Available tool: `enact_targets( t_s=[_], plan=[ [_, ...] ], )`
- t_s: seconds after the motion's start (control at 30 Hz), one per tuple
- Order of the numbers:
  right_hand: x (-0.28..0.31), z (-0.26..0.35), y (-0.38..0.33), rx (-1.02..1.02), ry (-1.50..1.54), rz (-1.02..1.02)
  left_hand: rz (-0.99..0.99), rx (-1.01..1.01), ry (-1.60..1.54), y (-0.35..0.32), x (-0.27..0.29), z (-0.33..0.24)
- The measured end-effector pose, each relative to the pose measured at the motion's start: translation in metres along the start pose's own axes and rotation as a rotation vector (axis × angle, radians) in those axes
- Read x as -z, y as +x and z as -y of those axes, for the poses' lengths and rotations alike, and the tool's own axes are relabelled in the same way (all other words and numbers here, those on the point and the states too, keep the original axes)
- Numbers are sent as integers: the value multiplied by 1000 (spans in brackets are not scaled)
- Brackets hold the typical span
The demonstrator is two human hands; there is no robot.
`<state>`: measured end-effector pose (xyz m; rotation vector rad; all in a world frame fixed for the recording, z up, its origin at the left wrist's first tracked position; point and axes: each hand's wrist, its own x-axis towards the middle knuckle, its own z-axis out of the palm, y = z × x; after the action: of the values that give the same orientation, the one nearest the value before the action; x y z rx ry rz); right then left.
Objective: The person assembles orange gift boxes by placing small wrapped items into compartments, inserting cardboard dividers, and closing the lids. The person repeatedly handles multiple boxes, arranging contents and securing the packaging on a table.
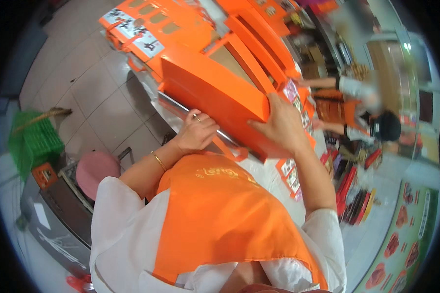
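Orange apron point(230, 215) cloth lies nearest, just below the orange box point(215, 93), which tilts between 2 hands at the table's point(271, 178) near side. Steadying it well likely means even, light pressure from both, so the walls don't crease. Bent at the wrist, the left hand point(198, 132) curls over the silvery near edge and seems to pinch it, fingertips partly hidden; the right hand point(284, 122), spread wide, clasps the right end, thumb across its upper face.
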<state>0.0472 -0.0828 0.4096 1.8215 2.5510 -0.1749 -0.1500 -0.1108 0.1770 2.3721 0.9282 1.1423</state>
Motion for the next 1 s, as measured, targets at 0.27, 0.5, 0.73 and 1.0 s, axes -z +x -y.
enact_targets(
  t_s=[0.27, 0.5, 0.73, 1.0],
  plan=[
    [-1, -9, -5, -49, 121, 13, 133, -33, 106, 12, -3, -9],
    [-2, -12, -7, -114, 122, 32, 351, -290, -145, 39, -18, -24],
    [-33, -21, -17, -170, 169, 43, 659, -231, -351, 57, -70, -41],
    [-76, -40, -46, -97, 169, 66, 878, -473, -285, 63, -37, -40]
  ],
)
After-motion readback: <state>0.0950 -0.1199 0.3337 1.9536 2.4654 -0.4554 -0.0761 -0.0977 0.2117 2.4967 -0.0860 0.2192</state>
